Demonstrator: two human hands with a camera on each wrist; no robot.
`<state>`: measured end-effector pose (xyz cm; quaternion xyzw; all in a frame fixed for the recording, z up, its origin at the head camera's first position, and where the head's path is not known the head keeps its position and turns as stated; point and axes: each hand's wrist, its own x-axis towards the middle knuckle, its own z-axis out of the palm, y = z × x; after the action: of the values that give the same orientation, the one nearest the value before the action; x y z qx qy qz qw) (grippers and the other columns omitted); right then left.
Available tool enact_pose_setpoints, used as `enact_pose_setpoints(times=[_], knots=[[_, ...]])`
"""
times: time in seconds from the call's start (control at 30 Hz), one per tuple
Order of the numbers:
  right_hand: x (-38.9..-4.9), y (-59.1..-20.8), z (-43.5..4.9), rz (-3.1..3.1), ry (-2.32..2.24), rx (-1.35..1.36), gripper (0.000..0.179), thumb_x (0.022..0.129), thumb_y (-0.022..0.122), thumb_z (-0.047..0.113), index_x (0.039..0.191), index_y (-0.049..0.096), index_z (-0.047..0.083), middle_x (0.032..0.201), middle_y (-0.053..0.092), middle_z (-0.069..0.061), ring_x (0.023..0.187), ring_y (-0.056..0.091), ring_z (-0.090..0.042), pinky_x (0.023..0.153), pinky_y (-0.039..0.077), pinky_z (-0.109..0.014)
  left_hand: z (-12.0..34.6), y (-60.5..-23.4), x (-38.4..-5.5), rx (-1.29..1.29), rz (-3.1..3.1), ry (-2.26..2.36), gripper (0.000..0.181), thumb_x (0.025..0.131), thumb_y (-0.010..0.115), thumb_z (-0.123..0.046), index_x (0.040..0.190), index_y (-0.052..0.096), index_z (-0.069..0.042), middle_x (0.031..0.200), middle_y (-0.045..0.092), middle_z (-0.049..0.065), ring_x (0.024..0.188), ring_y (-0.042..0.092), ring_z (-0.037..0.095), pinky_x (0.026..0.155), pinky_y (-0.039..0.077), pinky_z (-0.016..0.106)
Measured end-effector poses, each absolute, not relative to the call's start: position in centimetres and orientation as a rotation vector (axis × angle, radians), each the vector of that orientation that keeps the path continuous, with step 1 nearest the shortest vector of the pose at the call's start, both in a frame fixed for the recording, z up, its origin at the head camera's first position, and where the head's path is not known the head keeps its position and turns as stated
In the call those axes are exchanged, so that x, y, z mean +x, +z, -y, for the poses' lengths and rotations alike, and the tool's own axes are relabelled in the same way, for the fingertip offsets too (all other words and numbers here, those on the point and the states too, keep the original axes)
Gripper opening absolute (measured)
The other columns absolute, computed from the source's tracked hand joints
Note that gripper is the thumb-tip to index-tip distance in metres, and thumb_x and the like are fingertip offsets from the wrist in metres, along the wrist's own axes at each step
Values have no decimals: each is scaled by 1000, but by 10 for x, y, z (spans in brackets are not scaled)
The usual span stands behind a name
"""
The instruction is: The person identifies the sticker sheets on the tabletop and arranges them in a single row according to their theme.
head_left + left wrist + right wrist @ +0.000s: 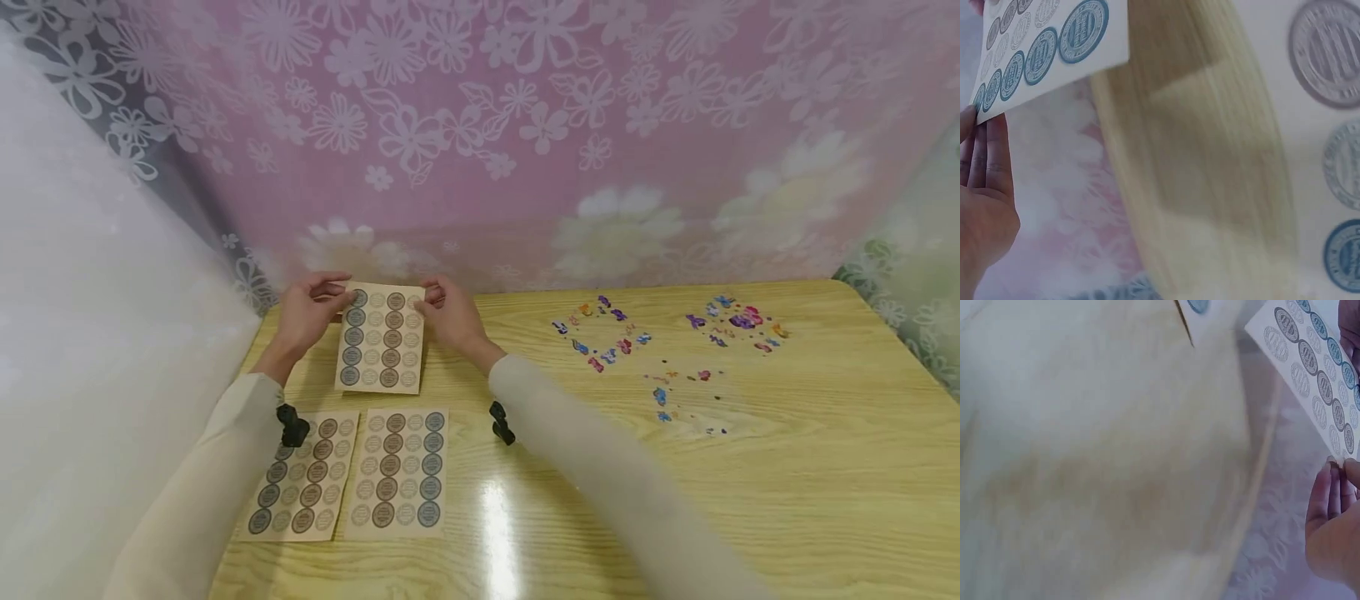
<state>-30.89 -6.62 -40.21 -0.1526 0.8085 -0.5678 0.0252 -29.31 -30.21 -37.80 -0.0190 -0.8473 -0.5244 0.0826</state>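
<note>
Both hands hold up one tan sticker sheet [381, 337], tilted above the table near its back edge. Rows of round seal stickers in blue, brown and pale outline cover it. My left hand [306, 315] pinches the upper left corner, thumb in front and fingers behind. At the upper right corner, my right hand [453, 315] pinches the paper the same way. In the left wrist view the left hand [988, 194] grips the sheet's end, and in the right wrist view the right hand [1335, 519] does too. Two like sheets, one at left [300, 483] and one beside it [399, 475], lie flat below.
Small colourful butterfly-like pieces lie at the right in a ring [625, 346], a cluster [742, 321] and a sparser group [660, 396]. The wooden table [570, 483] meets a pink flowered curtain [480, 192] at the back. A white surface [97, 333] rises at the left.
</note>
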Motion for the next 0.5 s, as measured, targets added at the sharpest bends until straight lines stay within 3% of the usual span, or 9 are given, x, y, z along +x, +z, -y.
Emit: enact_pose_setpoints(times=[0.23, 0.5], knots=[[-301, -375, 37, -2364, -1886, -502, 34, 94, 63, 11, 125, 53, 6, 100, 51, -8, 91, 59, -30, 65, 56, -34, 279, -360, -286, -125, 2514, -1592, 38, 90, 68, -15, 124, 60, -1, 101, 62, 14, 80, 65, 12, 70, 56, 31], [-275, -361, 3, -2343, -1896, -481, 35, 91, 65, 9, 125, 56, 4, 97, 55, -10, 89, 61, -30, 61, 56, -32, 253, -353, -265, -207, 2530, -1660, 37, 89, 70, -12, 122, 61, 2, 98, 61, 15, 77, 66, 14, 67, 56, 32]])
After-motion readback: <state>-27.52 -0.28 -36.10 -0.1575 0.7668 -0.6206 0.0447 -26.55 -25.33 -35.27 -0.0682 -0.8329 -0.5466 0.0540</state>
